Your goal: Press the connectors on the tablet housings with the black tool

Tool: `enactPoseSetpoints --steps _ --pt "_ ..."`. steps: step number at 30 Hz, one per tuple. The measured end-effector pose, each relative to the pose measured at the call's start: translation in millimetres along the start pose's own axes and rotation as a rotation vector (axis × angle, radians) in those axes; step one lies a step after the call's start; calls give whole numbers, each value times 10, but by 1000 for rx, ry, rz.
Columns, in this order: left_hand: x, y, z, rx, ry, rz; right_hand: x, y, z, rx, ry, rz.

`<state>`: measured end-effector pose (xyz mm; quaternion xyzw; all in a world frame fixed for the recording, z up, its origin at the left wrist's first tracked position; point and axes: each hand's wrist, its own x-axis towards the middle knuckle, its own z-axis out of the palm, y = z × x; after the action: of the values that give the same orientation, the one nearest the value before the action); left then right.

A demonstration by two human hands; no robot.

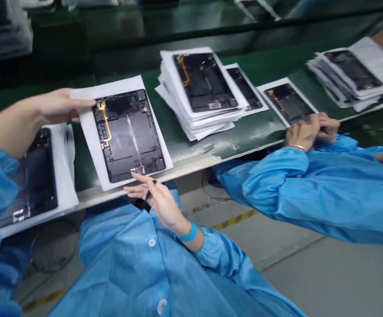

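Observation:
A black tablet back housing [121, 152] lies open side up on a white sheet [90, 145] at the bench's near edge. An orange flex cable [106, 125] runs along its left side, and a small circuit board [137, 170] sits at its lower end. My left hand [57, 107] grips the upper left corner of sheet and housing, thumb on top and fingers mostly hidden beneath. My right hand [160, 200], with a blue wristband [188, 232], has its fingers stretched apart by the housing's lower edge. The index fingertip is close to the circuit board; whether it touches, I cannot tell.
A tall stack of housings and white sheets [204, 121] stands right of centre; another stack [350, 83] is farther right. At left lies another housing [37, 176] on sheets. A co-worker's hands [305, 132] touch a housing [288, 103]. The green bench [191, 152] has a pale front edge.

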<state>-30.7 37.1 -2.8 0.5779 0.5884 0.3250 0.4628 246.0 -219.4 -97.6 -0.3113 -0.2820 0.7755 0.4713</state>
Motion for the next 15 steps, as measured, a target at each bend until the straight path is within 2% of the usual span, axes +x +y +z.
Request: enactPoseSetpoints --steps 3,6,8,10,13,15 --pt "72 -253 -224 255 -200 -171 68 215 89 113 -29 129" --pt "205 -379 -282 479 -268 -205 112 229 68 118 -43 215" --pt "261 -391 -261 651 -256 -155 86 159 4 34 -56 250" --pt "263 -376 -199 802 -199 -41 27 47 -93 -120 -44 242" --pt "185 -372 -30 933 -144 150 -59 -160 -265 -393 10 158" --pt "126 -397 114 977 -158 210 -71 -291 -365 -516 46 71"
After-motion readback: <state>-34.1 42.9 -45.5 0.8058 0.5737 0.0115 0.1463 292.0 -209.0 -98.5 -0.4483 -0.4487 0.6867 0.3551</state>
